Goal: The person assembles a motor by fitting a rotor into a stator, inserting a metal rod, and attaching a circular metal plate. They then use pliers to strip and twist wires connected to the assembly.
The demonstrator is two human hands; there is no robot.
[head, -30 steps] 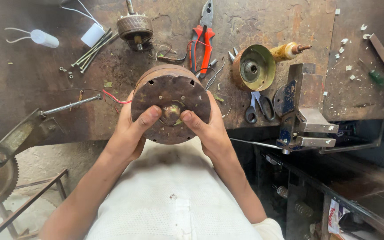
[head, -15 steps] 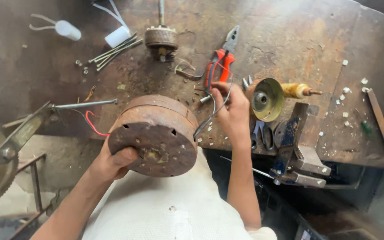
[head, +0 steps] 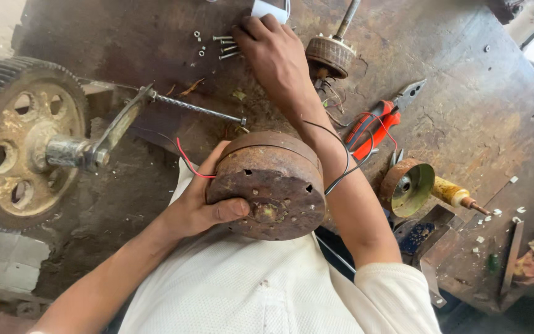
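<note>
The rusty motor drum [head: 270, 185] sits at the near edge of the table [head: 465, 124], tipped so its drilled face looks up at you, braced against your body. Your left hand [head: 202, 207] clamps it there, fingers curled round the rim on the left and the thumb laid across the face near the centre hub, which keeps the heavy piece from rolling off the edge while the other arm works. Red and black wires [head: 186, 162] trail from the drum's left side; a black lead loops over your right forearm. Your right hand [head: 273, 52] is stretched well away from the drum, to the far part of the table, fingers bent down over a small cluster of loose bolts and nuts [head: 220, 46]; whether the fingertips have closed on one you cannot tell from here. Just right of that hand stands a rotor on its shaft [head: 332, 52]. Red-handled pliers [head: 378, 120] lie between rotor and drum, within easy reach. Further right rest a rusty cup-shaped cover [head: 408, 187] and a wooden-handled tool [head: 455, 195]. At far left, a large toothed gear [head: 23, 142] with a threaded rod [head: 196, 108] overhangs the table's side.
</note>
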